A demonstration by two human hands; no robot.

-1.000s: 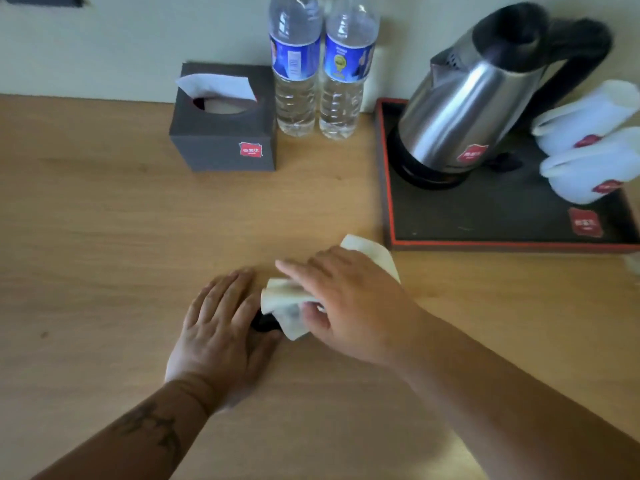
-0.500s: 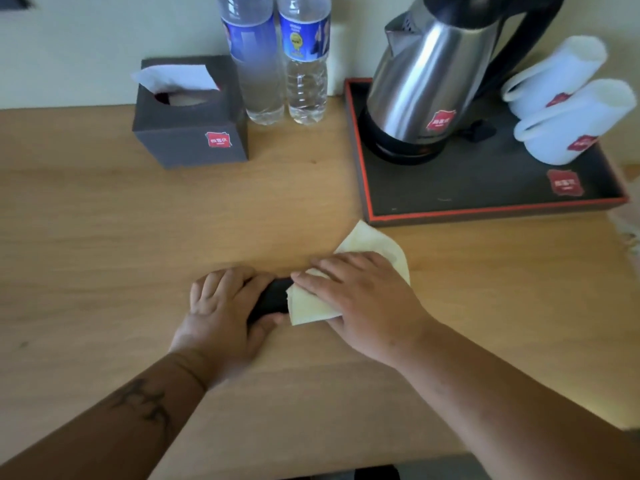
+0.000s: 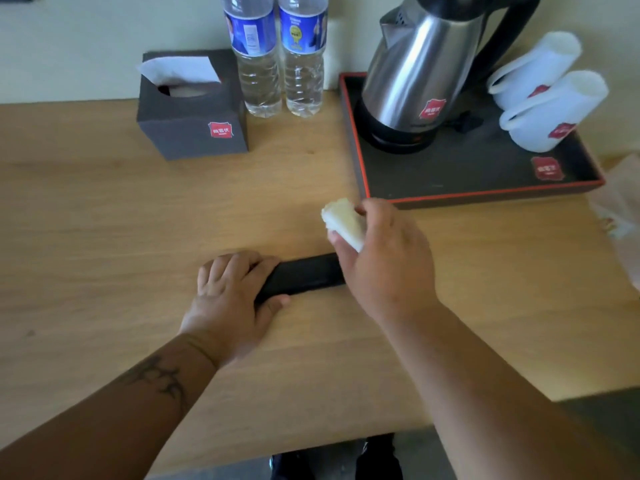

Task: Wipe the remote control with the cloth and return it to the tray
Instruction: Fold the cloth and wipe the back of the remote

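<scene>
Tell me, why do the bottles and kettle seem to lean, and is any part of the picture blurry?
Head view: the wide-angle lens bends the edges, so the bottles and kettle tilt outward. The cloth in the right hand looks smeared. The remote control under the left hand stays fairly sharp. The kettle's steel shows soft glare.

We see a wood-grain table (image 3: 104, 220) with a smooth, matt finish. The remote control (image 3: 301, 276) looks like matt black plastic; the cloth (image 3: 344, 223) is pale and soft. The kettle (image 3: 415, 74) has a glossy, brushed-metal body with a black plastic handle. The tray (image 3: 467, 168) is matt dark, edged red. The bottles (image 3: 277, 64) are clear plastic, and white paper tissue rises from a matt grey tissue box (image 3: 190, 133).
</scene>
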